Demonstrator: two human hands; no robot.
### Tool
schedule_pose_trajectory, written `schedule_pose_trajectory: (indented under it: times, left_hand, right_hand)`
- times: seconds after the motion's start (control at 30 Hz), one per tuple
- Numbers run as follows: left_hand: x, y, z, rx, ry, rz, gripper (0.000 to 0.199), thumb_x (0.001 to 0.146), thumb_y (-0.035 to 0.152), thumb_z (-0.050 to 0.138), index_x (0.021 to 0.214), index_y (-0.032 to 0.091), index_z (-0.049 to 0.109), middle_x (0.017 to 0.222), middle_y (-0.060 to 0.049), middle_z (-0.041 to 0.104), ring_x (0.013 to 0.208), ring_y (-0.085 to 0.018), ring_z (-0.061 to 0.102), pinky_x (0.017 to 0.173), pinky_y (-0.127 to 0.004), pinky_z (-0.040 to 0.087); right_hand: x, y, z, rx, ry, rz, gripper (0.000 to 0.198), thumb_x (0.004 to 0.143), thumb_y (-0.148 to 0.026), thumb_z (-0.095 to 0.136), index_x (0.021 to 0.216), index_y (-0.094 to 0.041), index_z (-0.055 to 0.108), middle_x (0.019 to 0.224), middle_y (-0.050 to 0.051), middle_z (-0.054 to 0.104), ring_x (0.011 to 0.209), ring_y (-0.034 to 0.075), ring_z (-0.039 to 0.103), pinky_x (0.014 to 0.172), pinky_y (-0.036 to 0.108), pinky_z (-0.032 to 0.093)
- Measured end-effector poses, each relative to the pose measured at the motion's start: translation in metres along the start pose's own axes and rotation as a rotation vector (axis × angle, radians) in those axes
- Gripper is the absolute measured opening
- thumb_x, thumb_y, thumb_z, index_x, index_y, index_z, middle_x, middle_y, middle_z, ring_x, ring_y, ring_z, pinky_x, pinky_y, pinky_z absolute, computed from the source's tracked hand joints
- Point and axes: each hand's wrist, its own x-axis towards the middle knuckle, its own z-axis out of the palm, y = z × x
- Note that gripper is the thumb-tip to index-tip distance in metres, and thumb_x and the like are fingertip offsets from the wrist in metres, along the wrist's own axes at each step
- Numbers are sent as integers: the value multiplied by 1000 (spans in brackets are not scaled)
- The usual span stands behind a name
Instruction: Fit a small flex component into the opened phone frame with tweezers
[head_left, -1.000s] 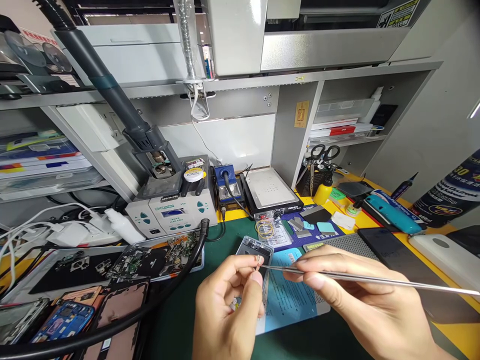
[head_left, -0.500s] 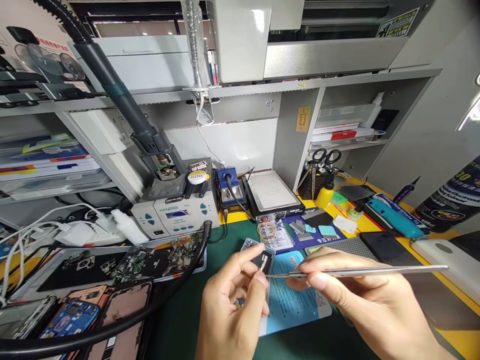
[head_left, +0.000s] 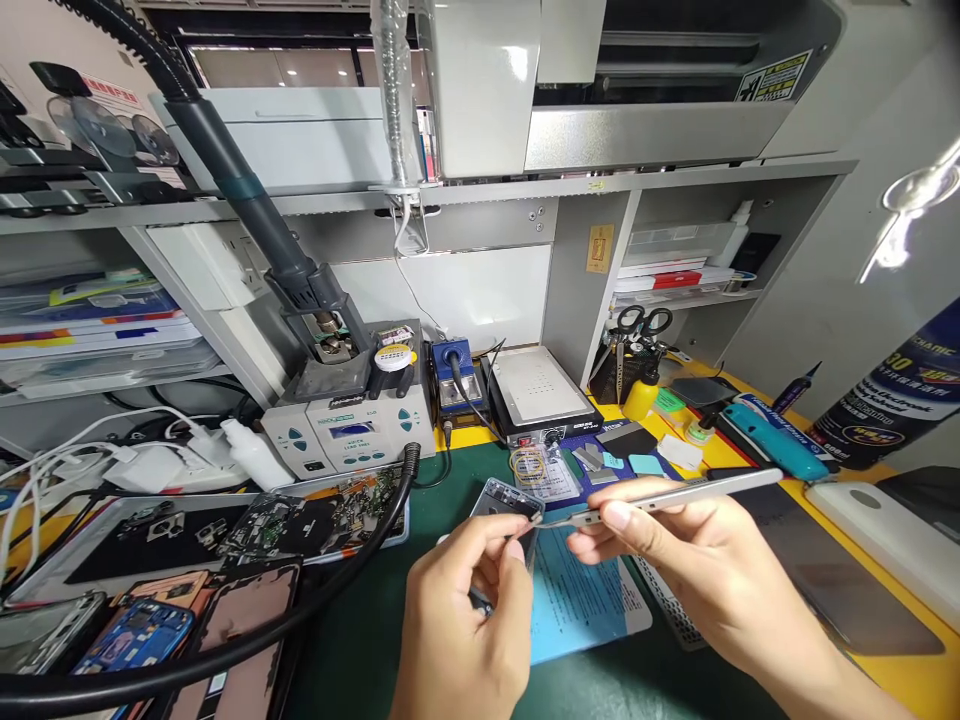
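"Fingers of the left hand (head_left: pixel 472 610) and right hand (head_left: pixel 697 560)?"
"Above the blue sheet (head_left: pixel 585 610) and phone frame (head_left: pixel 505 495); right's clamped on tweezers (head_left: pixel 679 496)."
"Left's?"
"Can't tell if gripping; the tiny part (head_left: pixel 537 519) is at the forefinger's tip."

A yellow-topped workbench (head_left: pixel 907 675) is partly covered by a dark green mat (head_left: pixel 352 640), on which a blue-and-white printed card (head_left: pixel 585 600) and a grey rectangular phone frame (head_left: pixel 504 499) are laid. Along the rear are lined up a boxy grey-and-white electronic station (head_left: pixel 352 435), a small blue soldering station (head_left: pixel 466 355) and a flat silver-topped plate unit (head_left: pixel 540 385). At right are placed a black mesh tool cup (head_left: pixel 604 372), a small yellow plastic bottle (head_left: pixel 640 402) and a dark cylindrical can (head_left: pixel 885 405); at left is set a shallow pale tray (head_left: pixel 406 525).
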Motion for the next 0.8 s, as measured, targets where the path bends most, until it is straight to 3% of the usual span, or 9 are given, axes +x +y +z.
schedule_pose_trajectory:
  times: [0.33, 0.8]
  left_hand:
    - [3, -5, 1, 81, -27, 93, 15, 94, 23, 58, 90, 18, 71, 69, 0, 65, 56, -13, 58, 53, -22, 47]
    - [2, -12, 4, 203, 12, 222, 12, 91, 15, 56, 85, 19, 66, 70, 1, 54, 59, -14, 55, 54, -24, 47]
  right_hand:
    - [7, 8, -12, -14, -97, 18, 21, 82, -39, 85, 86, -19, 83, 82, 6, 83, 75, 24, 82, 75, 30, 67]
    - [4, 8, -10, 16, -144, 53, 21, 86, -36, 82, 94, -16, 80, 82, 7, 83, 76, 24, 81, 76, 33, 67]
